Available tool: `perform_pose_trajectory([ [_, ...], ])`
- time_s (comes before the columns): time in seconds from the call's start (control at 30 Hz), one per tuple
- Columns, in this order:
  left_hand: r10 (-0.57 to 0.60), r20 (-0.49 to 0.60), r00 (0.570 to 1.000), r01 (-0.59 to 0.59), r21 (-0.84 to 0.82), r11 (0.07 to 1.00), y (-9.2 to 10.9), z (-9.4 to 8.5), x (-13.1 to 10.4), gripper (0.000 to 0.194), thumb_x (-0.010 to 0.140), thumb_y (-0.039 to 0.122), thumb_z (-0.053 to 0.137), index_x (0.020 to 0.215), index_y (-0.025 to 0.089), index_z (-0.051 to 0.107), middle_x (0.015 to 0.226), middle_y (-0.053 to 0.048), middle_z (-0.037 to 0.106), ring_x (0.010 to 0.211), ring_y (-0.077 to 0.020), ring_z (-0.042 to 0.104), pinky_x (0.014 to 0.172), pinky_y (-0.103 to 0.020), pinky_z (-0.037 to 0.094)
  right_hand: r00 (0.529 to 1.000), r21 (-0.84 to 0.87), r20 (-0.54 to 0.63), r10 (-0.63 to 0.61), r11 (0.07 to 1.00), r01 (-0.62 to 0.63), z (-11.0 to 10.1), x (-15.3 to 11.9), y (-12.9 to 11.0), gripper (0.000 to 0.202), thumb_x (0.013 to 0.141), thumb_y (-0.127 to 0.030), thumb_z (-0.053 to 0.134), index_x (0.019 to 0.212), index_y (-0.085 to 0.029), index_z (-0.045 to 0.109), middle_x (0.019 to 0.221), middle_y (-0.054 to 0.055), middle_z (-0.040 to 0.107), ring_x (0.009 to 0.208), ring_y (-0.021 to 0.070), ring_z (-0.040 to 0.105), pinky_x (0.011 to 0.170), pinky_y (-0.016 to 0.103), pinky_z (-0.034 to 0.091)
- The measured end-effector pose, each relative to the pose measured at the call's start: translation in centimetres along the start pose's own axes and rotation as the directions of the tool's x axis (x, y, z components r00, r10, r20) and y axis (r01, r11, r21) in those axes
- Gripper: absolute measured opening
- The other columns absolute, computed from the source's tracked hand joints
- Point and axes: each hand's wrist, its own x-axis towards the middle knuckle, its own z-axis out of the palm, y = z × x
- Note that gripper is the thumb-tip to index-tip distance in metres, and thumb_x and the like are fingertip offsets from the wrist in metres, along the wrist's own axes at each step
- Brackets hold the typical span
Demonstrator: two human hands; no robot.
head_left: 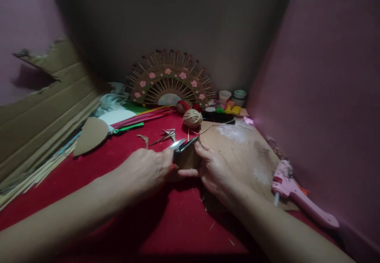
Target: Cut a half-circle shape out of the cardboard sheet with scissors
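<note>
My left hand [150,170] is closed around a pair of scissors [185,146], whose blades are apart and point up to the right. A small piece of brown cardboard [187,161] is pinched in my right hand [212,168], thumb on top, right by the blades. Part of that piece is hidden behind the scissors and my fingers. Cut scraps of cardboard [169,134] lie on the red cloth [175,215] just beyond my left hand. A ball of twine [192,118] rests behind the scissors, its loose end trailing right.
A flat cardboard sheet [246,156] lies at the right, with a pink glue gun [286,182] on its edge. Behind stands a fan-shaped stick craft [168,75] with pink flowers. Left are a rounded cardboard piece [90,136] and thin sticks [44,176]. Walls close in both sides.
</note>
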Motion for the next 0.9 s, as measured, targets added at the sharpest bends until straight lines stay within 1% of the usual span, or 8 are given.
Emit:
perform_pose_trajectory([
  [0.17, -0.057, -0.023, 0.998, 0.054, -0.091, 0.994, 0.0, 0.0, -0.1, 0.031, 0.092, 0.033, 0.036, 0.098, 0.01, 0.057, 0.066, -0.014, 0.068, 0.062, -0.0295, 0.069, 0.051, -0.031, 0.043, 1.0, -0.019, 0.025, -0.016, 1.0, 0.017, -0.1, 0.0, 0.1, 0.025, 0.086, -0.033, 0.056, 0.105, -0.018, 0.062, 0.094, 0.008, 0.071, 0.077, 0.0214, 0.069, 0.056, 0.035, 0.061],
  [0.33, -0.084, 0.013, 0.996, 0.085, -0.149, 0.985, 0.2, -0.6, 0.0, 0.028, 0.089, 0.034, 0.043, 0.1, 0.012, 0.056, 0.073, -0.014, 0.07, 0.065, -0.0275, 0.069, 0.055, -0.031, 0.045, 0.998, -0.026, 0.068, 0.015, 1.0, -0.013, 0.1, -0.3, 0.0, 0.02, 0.087, -0.03, 0.054, 0.101, -0.019, 0.062, 0.092, 0.007, 0.072, 0.075, 0.0208, 0.069, 0.054, 0.034, 0.061],
  [0.5, -0.083, -0.067, 0.994, 0.076, -0.112, 0.991, -0.7, -1.3, 0.2, 0.035, 0.095, 0.039, 0.031, 0.1, 0.012, 0.053, 0.066, -0.012, 0.066, 0.063, -0.0295, 0.067, 0.048, -0.031, 0.038, 1.0, 0.0, 0.028, 0.001, 1.0, -0.001, 0.4, -0.2, -0.5, 0.019, 0.086, -0.028, 0.054, 0.101, -0.02, 0.063, 0.087, 0.005, 0.069, 0.069, 0.0179, 0.066, 0.044, 0.028, 0.059],
  [0.57, -0.106, -0.116, 0.988, 0.08, -0.207, 0.975, -1.8, -1.2, 0.5, 0.035, 0.094, 0.044, 0.031, 0.097, 0.015, 0.05, 0.07, -0.01, 0.067, 0.066, -0.0272, 0.067, 0.049, -0.03, 0.037, 1.0, 0.014, -0.013, -0.012, 1.0, 0.013, 0.2, 0.1, -0.7, 0.018, 0.085, -0.028, 0.054, 0.098, -0.02, 0.063, 0.083, 0.005, 0.066, 0.068, 0.0181, 0.064, 0.039, 0.027, 0.057],
  [0.67, -0.171, -0.177, 0.969, 0.076, -0.446, 0.892, -3.2, -0.2, 1.3, 0.037, 0.092, 0.053, 0.034, 0.089, 0.019, 0.049, 0.077, -0.007, 0.067, 0.067, -0.0223, 0.065, 0.051, -0.028, 0.039, 0.996, 0.024, -0.057, -0.068, 0.997, 0.069, -0.1, 0.4, -1.0, 0.017, 0.084, -0.031, 0.057, 0.095, -0.02, 0.063, 0.085, 0.005, 0.065, 0.071, 0.0196, 0.064, 0.037, 0.027, 0.056],
  [0.8, -0.125, -0.112, 0.986, 0.004, -0.728, 0.686, -3.6, 1.0, 1.9, 0.04, 0.089, 0.058, 0.037, 0.096, 0.021, 0.05, 0.085, -0.004, 0.068, 0.07, -0.0184, 0.064, 0.057, -0.027, 0.046, 0.991, 0.008, -0.086, -0.098, 0.995, 0.099, -0.3, 0.5, -1.2, 0.018, 0.081, -0.033, 0.061, 0.094, -0.021, 0.064, 0.091, 0.006, 0.065, 0.079, 0.0215, 0.064, 0.041, 0.029, 0.058],
  [0.83, -0.117, -0.099, 0.988, 0.008, -0.728, 0.686, -3.5, 1.1, 1.9, 0.04, 0.089, 0.058, 0.037, 0.097, 0.021, 0.05, 0.085, -0.004, 0.068, 0.07, -0.0183, 0.063, 0.058, -0.027, 0.046, 0.99, 0.004, -0.091, -0.105, 0.994, 0.106, -0.4, 0.5, -1.3, 0.018, 0.081, -0.033, 0.062, 0.095, -0.021, 0.064, 0.091, 0.006, 0.066, 0.081, 0.0218, 0.064, 0.042, 0.029, 0.059],
  [0.9, -0.119, -0.083, 0.989, 0.04, -0.632, 0.774, -3.3, 1.0, 1.6, 0.038, 0.09, 0.054, 0.037, 0.097, 0.02, 0.051, 0.083, -0.006, 0.068, 0.07, -0.0201, 0.064, 0.059, -0.029, 0.045, 0.987, -0.002, -0.106, -0.123, 0.992, 0.123, -0.5, 0.6, -1.3, 0.019, 0.08, -0.033, 0.063, 0.095, -0.021, 0.063, 0.092, 0.007, 0.066, 0.083, 0.0221, 0.064, 0.045, 0.029, 0.06],
])
